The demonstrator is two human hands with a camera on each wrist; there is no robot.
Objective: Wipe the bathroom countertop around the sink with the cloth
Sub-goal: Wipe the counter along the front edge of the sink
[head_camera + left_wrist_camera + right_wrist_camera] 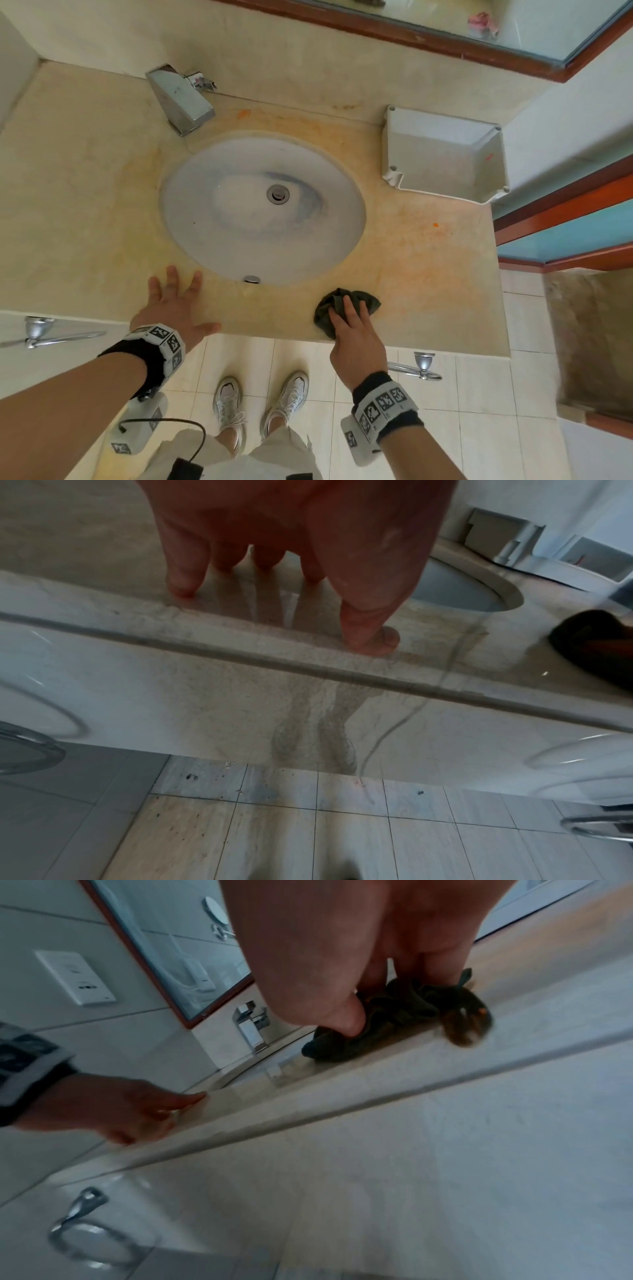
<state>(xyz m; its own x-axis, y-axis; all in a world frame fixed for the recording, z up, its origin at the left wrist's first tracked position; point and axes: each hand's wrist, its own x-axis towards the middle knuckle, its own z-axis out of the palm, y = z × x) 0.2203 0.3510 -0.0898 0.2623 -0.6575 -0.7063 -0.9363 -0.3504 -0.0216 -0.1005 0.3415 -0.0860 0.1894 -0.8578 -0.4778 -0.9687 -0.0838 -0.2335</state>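
Sitting at two o'clock of the oval sink [263, 205], a white plastic tray [445, 156] holds nothing visible. The right hand [356, 334] grips the crumpled dark cloth [346, 305] on the beige surface [428, 274] at five o'clock of the sink. The left hand [174, 308] lies flat at seven o'clock, fingers spread and relaxed.

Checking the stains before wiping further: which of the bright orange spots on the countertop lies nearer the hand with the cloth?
The small orange spot right of the sink, on open countertop beyond the cloth. The other smear sits far back beside the faucet.
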